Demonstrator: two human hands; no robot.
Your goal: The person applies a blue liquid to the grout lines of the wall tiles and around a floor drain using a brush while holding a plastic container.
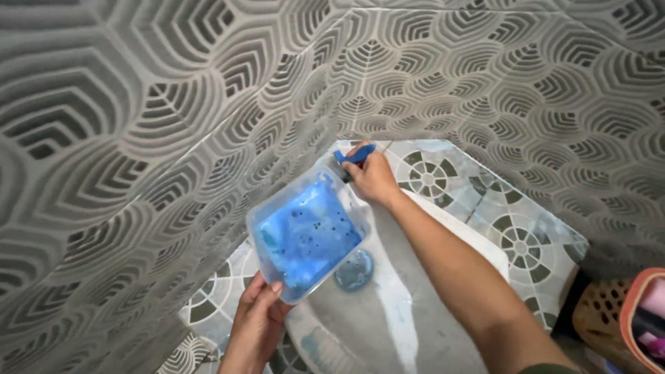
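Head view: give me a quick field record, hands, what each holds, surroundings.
left hand: grips the near corner of a clear plastic tub, tilted
tub contents: blue liquid with dark specks
right hand: closed on a blue handle at the tub's far end
below tub: white basin, blue puddle on it
walls: grey patterned tiles
far right: baskets

Your left hand (258,320) grips the near corner of a clear plastic container (308,232) that holds blue liquid with dark specks; the container is tilted over a white basin (415,305). Your right hand (374,179) is at the far corner of the container and holds a small blue object (357,156). A round blue puddle (354,269) lies in the basin, just under the container. At the right edge stands a brown basket (609,312).
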